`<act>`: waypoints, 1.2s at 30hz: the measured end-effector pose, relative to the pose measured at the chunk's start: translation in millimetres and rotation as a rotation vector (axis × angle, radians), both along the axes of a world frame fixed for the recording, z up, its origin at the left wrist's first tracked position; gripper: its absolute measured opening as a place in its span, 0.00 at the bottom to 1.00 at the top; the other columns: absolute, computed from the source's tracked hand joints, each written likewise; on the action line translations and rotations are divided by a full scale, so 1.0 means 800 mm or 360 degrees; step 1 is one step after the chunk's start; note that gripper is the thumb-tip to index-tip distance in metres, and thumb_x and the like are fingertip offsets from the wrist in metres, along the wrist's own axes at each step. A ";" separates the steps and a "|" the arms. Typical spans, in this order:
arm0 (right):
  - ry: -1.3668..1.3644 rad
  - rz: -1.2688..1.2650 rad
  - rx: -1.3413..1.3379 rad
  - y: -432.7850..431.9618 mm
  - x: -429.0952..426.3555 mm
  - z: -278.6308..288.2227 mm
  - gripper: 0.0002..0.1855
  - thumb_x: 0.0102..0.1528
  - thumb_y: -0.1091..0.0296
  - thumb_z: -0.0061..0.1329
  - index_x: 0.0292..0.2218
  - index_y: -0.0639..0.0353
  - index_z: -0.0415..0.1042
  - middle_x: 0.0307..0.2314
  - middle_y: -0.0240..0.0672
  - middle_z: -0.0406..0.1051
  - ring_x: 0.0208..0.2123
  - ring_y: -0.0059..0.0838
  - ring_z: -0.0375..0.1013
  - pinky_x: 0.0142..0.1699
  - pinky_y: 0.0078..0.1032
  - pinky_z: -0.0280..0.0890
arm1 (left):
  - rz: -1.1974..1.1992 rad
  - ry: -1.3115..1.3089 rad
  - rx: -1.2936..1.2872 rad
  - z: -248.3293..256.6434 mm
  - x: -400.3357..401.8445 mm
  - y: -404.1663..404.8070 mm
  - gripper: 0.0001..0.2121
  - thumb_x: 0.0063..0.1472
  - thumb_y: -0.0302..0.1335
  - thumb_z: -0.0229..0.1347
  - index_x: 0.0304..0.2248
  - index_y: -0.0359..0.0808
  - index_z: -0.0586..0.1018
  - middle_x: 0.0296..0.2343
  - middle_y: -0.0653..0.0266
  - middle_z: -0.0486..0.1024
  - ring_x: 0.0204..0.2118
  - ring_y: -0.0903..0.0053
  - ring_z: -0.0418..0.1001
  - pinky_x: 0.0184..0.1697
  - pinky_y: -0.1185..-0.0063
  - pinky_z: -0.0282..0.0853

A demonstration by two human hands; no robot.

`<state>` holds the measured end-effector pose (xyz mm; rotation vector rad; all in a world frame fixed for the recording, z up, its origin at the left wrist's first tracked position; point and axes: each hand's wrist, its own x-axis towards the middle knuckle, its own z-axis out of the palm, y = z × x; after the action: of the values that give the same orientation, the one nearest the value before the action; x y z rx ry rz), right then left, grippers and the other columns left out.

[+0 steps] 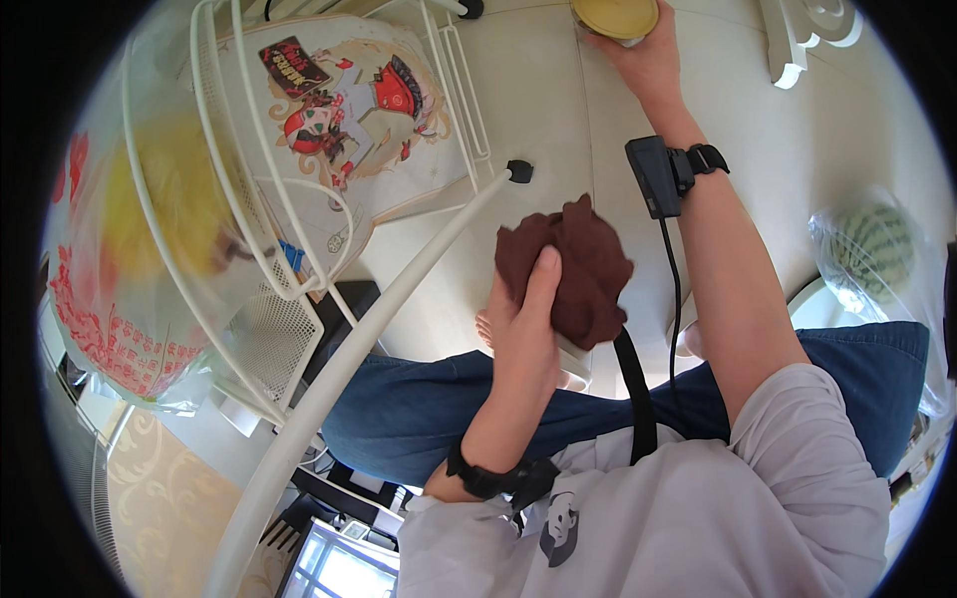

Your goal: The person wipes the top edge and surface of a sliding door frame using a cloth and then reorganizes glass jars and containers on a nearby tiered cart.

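Bunched up in my left hand (pixel 529 323) is a dark brown cloth (pixel 591 276), with my thumb pressed over it in front of my lap. Farther out, at the top edge of the view, my right hand (pixel 649 54) grips a container with a yellow lid (pixel 617 16). Part of this container is cut off by the picture's edge. The cloth and the container are well apart. Black straps circle both wrists, and a black box-shaped device (pixel 655 176) with a cable sits at my right wrist.
A white wire rack (pixel 359 321) stands at left, with a printed bag or sheet (pixel 411 172) and a plastic bag (pixel 142 329) behind its bars. At right, a watermelon (pixel 871 243) lies in clear plastic. Pale floor tiles (pixel 546 90) spread beneath. A white carved furniture leg (pixel 789 56) stands top right.
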<state>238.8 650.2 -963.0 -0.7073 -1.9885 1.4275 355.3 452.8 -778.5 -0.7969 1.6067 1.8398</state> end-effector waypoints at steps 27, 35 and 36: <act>0.0200 -0.0060 -0.0516 -0.028 -0.025 0.085 0.23 0.50 0.82 0.38 0.49 0.65 0.59 0.34 0.44 0.67 0.32 0.32 0.68 0.38 0.23 0.64 | -0.0959 0.1020 -0.2302 -0.116 -0.331 0.084 0.24 0.43 0.42 0.60 0.33 0.28 0.79 0.33 0.46 0.76 0.38 0.57 0.75 0.41 0.68 0.70; -0.0094 0.0194 -0.0535 -0.031 -0.013 0.045 0.16 0.45 0.71 0.52 0.38 0.57 0.70 0.32 0.39 0.71 0.37 0.38 0.70 0.40 0.33 0.66 | -0.1314 0.1601 -0.2786 -0.139 -0.201 0.089 0.16 0.46 0.33 0.59 0.35 0.34 0.79 0.35 0.54 0.73 0.40 0.60 0.68 0.46 0.69 0.65; -0.0102 0.0186 -0.0526 -0.032 -0.009 0.043 0.16 0.45 0.71 0.52 0.38 0.57 0.70 0.32 0.39 0.71 0.37 0.38 0.70 0.40 0.33 0.66 | -0.1310 0.1595 -0.2602 -0.141 -0.185 0.088 0.14 0.46 0.29 0.60 0.35 0.35 0.79 0.37 0.57 0.71 0.44 0.62 0.64 0.46 0.70 0.64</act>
<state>231.9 624.7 -929.0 -0.7959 -1.8869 1.8511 207.5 523.5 -891.4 0.4908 3.2517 -0.1093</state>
